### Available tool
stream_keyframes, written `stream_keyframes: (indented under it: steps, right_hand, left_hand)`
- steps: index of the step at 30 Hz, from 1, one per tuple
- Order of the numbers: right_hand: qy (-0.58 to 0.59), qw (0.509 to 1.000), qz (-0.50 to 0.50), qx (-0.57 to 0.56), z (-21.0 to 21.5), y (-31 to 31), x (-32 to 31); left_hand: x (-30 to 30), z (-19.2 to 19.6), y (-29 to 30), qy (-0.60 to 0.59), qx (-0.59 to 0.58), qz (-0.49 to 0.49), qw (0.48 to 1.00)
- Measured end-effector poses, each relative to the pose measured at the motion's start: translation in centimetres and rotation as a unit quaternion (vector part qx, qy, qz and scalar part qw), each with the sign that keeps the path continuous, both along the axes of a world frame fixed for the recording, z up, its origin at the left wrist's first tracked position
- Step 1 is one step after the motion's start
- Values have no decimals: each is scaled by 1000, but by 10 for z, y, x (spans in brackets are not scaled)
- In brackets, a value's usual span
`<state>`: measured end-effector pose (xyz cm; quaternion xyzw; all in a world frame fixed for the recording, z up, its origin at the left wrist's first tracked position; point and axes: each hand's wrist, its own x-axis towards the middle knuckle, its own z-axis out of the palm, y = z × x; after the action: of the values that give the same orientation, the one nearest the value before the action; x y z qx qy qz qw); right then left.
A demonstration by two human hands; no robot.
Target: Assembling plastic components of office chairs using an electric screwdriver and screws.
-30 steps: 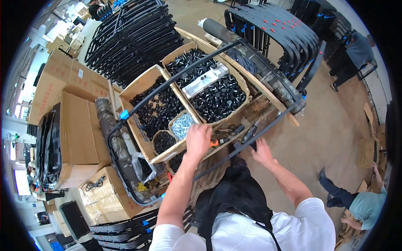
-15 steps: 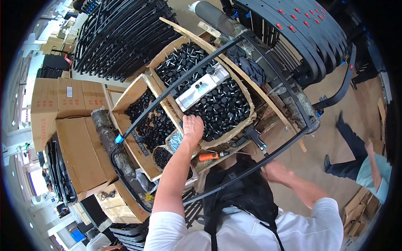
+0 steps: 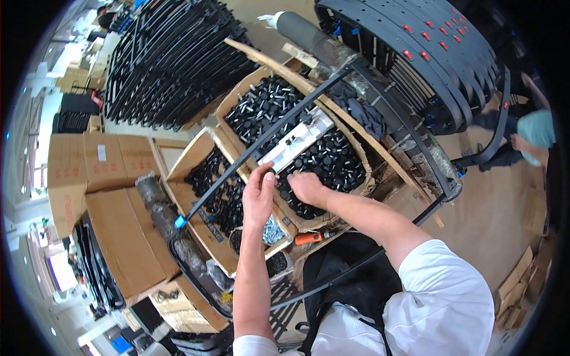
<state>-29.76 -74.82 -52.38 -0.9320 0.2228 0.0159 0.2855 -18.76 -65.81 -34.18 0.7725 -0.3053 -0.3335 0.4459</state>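
**Black round-headed bolts with silver shanks [image 3: 339, 159] close to both hands**

The bolts are heaped loose in an open brown cardboard box [image 3: 236, 95], under the fingers of the right hand [image 3: 307, 188] and just beyond the left hand [image 3: 258, 193]. The right fingers are curled down into the heap; whether a bolt is gripped cannot be told. The left hand is half closed, with a dark piece seen at the thumb tip, its hold uncertain. Each bolt is probably best pinched by the head, so that neighbours are not dragged along. Knuckles should be kept clear of the silver rectangular metal fixture [image 3: 306, 137] and the slim black tubular frame [image 3: 279, 130] overhead.
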Motion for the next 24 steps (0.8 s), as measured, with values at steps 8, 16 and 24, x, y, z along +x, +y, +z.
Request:
stream_keyframes:
  steps: [8,16,24]
  right_hand:
    - [-78,968,15,236,72,-22,-58]
    - [-147,943,-120,275,167,-55,-211]
    - [-105,913,-284,275,206,-66,-305]
  left_hand:
    - [11,-19,-190,-74,-122,-77,987]
    - [-22,-45,-323,-111,-110,-160,975]
    - [-10,-67,-329,-175,-145,-205,952]
